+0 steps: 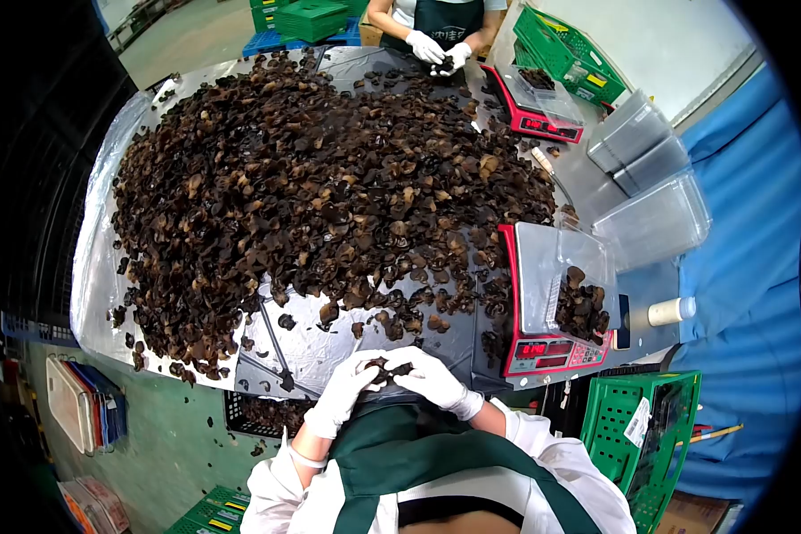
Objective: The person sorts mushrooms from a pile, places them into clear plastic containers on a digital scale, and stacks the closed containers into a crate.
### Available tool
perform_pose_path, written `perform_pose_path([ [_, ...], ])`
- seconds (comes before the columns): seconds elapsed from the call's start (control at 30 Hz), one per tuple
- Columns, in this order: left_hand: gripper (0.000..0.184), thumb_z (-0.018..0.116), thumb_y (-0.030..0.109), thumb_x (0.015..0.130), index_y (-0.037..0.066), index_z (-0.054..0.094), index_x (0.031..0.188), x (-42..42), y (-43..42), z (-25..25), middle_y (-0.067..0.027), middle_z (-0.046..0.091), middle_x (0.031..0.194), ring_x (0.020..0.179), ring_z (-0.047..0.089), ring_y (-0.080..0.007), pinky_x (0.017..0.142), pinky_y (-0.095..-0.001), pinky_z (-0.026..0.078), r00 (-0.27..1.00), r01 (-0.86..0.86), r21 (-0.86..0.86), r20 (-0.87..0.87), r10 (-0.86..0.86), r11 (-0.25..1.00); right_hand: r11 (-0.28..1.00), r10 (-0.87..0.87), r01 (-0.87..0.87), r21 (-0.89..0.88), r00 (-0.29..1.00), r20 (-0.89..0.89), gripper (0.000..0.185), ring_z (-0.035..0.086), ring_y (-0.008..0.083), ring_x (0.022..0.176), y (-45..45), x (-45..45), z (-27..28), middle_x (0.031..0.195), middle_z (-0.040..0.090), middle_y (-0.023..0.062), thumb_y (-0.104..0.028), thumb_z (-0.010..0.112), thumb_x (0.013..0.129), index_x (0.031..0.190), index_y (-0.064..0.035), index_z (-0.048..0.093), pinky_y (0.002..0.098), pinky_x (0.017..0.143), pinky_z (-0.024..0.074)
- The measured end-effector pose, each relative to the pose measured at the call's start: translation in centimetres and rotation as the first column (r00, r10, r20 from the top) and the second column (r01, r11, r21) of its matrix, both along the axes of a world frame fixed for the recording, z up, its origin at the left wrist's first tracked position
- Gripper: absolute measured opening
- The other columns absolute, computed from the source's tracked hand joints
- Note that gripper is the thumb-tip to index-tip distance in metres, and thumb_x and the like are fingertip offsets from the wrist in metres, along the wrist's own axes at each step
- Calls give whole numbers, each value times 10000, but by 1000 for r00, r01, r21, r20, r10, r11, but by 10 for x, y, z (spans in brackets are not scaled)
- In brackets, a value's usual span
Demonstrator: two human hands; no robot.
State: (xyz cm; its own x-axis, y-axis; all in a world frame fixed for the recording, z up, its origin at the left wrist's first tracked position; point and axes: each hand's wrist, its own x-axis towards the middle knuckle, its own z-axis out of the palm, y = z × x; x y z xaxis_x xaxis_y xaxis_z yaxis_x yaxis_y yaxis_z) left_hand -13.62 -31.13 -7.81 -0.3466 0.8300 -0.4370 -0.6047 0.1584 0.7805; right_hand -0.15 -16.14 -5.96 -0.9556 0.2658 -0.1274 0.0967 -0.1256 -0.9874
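Observation:
Both hands wear white gloves and meet at the near edge of the table. My left hand (343,388) has its fingers closed on dark brown wood ear mushroom pieces (381,370). My right hand (432,383) pinches the same small bunch from the other side. Beyond them spreads a large heap of wood ear mushrooms (303,178), with loose pieces scattered toward me. To the right stands a red digital scale (556,350) with a lit display. On it rests a clear plastic tub (543,267) with some mushrooms inside.
Across the table, a co-worker's gloved hands (440,55) hold mushrooms beside a second red scale (543,125). Clear tubs (654,218) stand at the right, near a phone (622,322) and a white bottle (671,311). A green crate (641,436) and black crate (233,414) sit below.

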Motion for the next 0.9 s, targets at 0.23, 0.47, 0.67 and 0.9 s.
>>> perform_pose_path([
  [0.23,280,603,80,892,2,555,1156,0,-2,11,-50,621,971,822,582,-104,738,-246,503,988,-17,18,-152,19,1000,819,-2,48,-571,997,81,297,533,177,1123,24,18,-5,1199,537,95,-117,526,934,1212,-10,514,324,838,530],
  [0.47,240,707,84,817,47,638,1043,6,25,38,-32,608,884,706,548,-96,636,-236,460,625,64,-48,-777,-77,997,907,138,-13,-420,954,266,276,545,71,833,13,-5,-15,1013,571,11,-204,576,932,1173,-72,551,204,620,502],
  [0.67,264,668,94,820,64,647,1082,-25,31,-21,-82,630,944,787,610,-212,705,-314,493,552,-167,-22,-830,75,986,879,-302,260,400,952,44,228,593,153,812,90,-39,-9,916,634,41,-150,640,853,1074,-95,635,281,713,493],
  [0.9,403,709,127,762,61,598,1143,-22,66,-43,-124,585,1154,1044,566,-329,868,-378,487,-22,69,-112,-994,-111,991,235,-120,-96,967,985,127,371,589,275,867,101,-37,-66,925,541,95,-203,656,785,1143,-151,579,380,696,514],
])
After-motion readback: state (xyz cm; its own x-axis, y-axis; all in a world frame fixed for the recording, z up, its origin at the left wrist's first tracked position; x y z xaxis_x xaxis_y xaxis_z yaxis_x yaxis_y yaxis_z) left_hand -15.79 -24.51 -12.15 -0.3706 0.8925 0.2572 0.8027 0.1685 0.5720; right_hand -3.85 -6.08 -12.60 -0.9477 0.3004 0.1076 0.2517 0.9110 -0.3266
